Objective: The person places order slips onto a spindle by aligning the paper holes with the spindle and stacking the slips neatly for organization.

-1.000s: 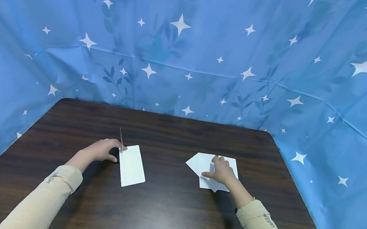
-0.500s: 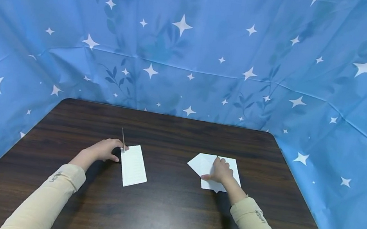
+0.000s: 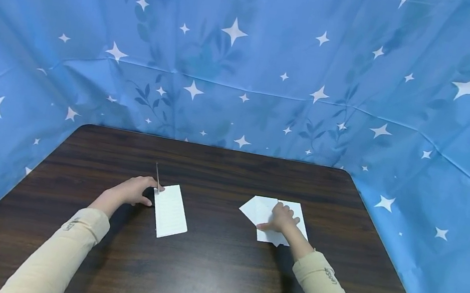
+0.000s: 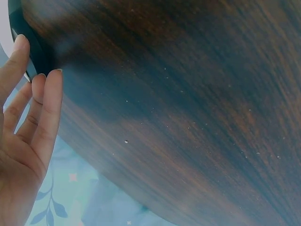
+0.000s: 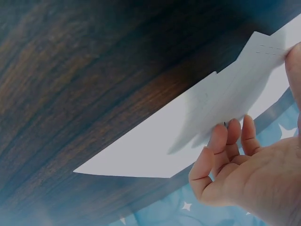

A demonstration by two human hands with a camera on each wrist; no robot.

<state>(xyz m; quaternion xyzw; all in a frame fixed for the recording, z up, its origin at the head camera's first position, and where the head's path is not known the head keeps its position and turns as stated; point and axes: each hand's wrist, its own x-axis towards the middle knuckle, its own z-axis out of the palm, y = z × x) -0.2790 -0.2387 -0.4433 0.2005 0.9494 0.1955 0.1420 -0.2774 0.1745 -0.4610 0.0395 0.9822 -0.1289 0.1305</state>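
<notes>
My left hand point(image 3: 134, 191) is at the upper left edge of a small white booklet point(image 3: 171, 213) with lined pages, at left of centre in the head view. A thin, brownish strip point(image 3: 158, 175), seen edge-on, rises by the fingertips; it may be the booklet's cover. In the left wrist view, the thumb and fingertips grip a dark, flat piece point(image 4: 35, 47) with white beside it. My right hand point(image 3: 283, 222) rests on overlapping white paper sheets point(image 3: 259, 208), thumb spread from bent fingers. A tiny dark spot point(image 5: 225, 124) shows by those fingertips; its kind is unclear.
A dark wood-grain table point(image 3: 207, 274) bears both papers, its rounded far corners meeting a blue curtain point(image 3: 253, 58) with white stars and leaf prints. The bare table surface lies between booklet and sheets.
The head view has shifted slightly. My right forearm has moved a little to the left, its hand staying on the sheets. My left hand keeps its place at the booklet.
</notes>
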